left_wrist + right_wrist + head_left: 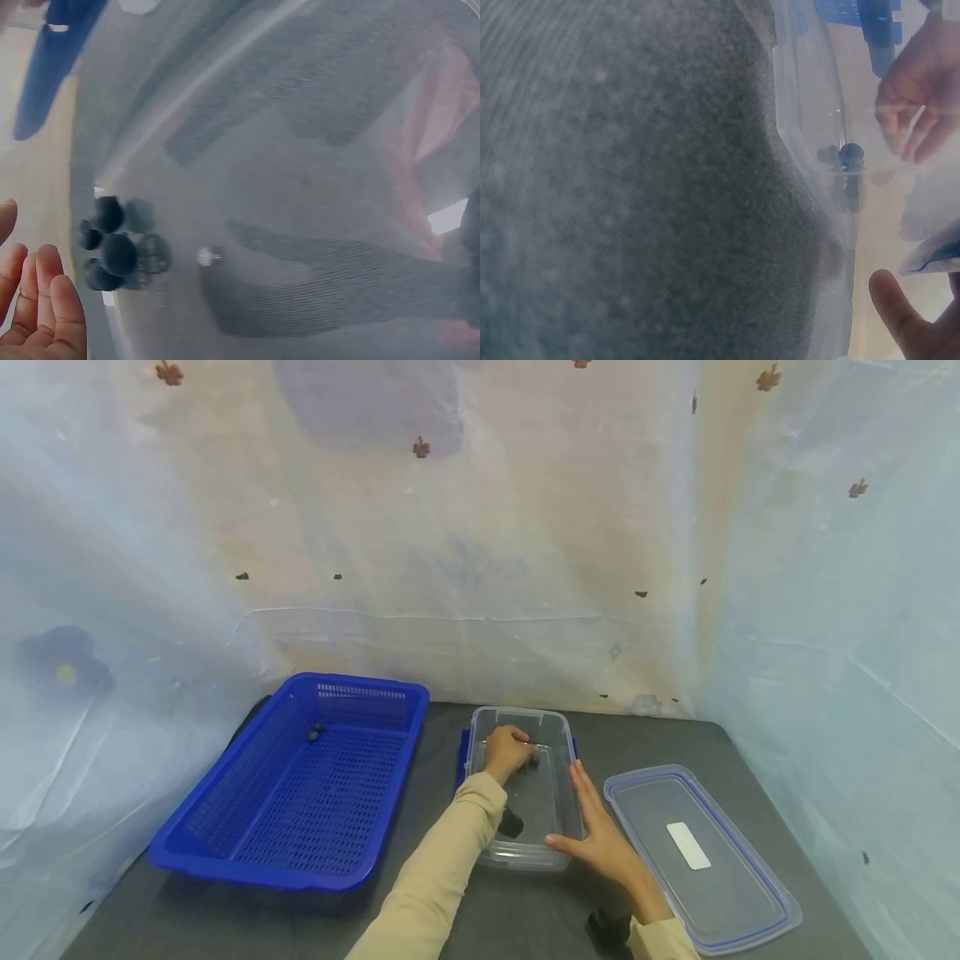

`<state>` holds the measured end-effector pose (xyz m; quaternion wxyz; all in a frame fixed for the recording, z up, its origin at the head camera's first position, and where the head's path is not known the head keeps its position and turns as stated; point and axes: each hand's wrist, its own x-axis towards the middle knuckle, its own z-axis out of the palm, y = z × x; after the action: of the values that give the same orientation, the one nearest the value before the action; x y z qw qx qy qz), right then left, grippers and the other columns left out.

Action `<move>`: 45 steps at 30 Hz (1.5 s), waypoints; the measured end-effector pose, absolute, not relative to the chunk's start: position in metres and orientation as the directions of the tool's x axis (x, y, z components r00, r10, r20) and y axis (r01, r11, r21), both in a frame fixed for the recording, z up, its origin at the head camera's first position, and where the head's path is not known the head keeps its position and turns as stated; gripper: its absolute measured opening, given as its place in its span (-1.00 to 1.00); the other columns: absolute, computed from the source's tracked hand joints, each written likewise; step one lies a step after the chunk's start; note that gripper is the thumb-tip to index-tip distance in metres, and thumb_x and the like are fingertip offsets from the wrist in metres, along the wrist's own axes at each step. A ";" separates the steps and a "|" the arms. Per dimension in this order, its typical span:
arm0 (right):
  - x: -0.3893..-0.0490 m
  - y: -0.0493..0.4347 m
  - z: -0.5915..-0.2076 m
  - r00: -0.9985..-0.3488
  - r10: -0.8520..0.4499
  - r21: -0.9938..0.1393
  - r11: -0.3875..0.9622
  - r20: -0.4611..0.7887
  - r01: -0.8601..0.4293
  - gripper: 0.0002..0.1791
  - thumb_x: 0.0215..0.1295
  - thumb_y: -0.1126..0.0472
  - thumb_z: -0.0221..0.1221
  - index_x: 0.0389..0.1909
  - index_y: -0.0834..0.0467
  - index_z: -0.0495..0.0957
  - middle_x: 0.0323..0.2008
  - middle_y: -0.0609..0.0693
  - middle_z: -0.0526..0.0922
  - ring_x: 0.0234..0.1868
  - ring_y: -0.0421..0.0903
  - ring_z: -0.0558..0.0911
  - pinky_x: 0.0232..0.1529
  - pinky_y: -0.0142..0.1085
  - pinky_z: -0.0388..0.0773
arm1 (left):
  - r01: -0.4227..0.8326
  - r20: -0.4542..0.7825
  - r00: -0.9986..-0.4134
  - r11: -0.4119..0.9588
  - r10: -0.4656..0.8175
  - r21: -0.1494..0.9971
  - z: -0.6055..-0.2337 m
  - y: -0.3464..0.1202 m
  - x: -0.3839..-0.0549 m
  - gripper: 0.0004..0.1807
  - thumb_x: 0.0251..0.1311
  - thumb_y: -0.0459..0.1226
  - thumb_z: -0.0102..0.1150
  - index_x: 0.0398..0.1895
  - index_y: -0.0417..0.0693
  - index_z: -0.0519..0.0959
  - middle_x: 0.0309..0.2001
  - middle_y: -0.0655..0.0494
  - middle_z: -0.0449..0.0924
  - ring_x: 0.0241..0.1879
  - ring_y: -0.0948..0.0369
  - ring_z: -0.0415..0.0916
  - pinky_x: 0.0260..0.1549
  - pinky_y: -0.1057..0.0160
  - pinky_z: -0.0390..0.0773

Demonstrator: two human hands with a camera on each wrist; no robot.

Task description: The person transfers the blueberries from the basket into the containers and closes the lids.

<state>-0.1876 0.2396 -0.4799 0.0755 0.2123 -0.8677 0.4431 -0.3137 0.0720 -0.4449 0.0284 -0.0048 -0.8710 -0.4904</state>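
Saw a clear, lidless container (542,802) at the head view's lower centre, with small dark balls (118,255) clustered inside.

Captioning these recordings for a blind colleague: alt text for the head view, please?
A person's left hand is over an open clear container holding small dark balls; the right hand lies along its side. A blue basket stands left, a clear lid lies right.
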 end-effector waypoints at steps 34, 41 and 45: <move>-0.187 0.238 -0.481 -0.902 -0.293 -0.729 0.533 0.318 -0.430 0.21 0.02 0.02 0.42 0.55 0.09 -0.20 0.51 0.22 -0.22 0.44 0.33 -0.07 0.19 0.40 -0.01 | 0.216 0.158 -0.925 0.138 0.347 0.966 -0.385 0.030 -0.300 -0.75 0.27 -0.15 0.25 -0.11 -0.12 0.63 -0.29 -0.01 0.61 -0.29 0.07 0.59 -0.28 0.21 0.59; -0.187 0.238 -0.484 -0.902 -0.282 -0.730 0.531 0.328 -0.431 0.23 0.01 0.03 0.43 0.55 0.06 -0.21 0.51 0.23 -0.22 0.44 0.32 -0.08 0.20 0.40 -0.04 | 0.266 0.207 -0.898 0.103 0.388 0.959 -0.375 0.011 -0.289 -0.73 0.30 -0.17 0.23 -0.06 -0.15 0.63 -0.22 -0.01 0.63 -0.25 0.16 0.60 -0.21 0.18 0.61; -0.187 0.238 -0.485 -0.897 -0.279 -0.719 0.536 0.342 -0.441 0.24 -0.01 0.05 0.44 0.55 0.06 -0.20 0.51 0.24 -0.21 0.44 0.31 -0.08 0.21 0.39 -0.05 | 0.260 0.201 -0.903 0.111 0.379 0.959 -0.370 -0.004 -0.284 -0.72 0.31 -0.19 0.20 -0.03 -0.18 0.62 -0.18 -0.05 0.63 -0.21 0.09 0.60 -0.18 0.14 0.60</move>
<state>-0.1867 0.2383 -0.4849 0.0931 0.2067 -0.8715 0.4348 -0.2842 -0.0036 -0.3699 -0.0470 -0.2149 -0.7440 -0.6310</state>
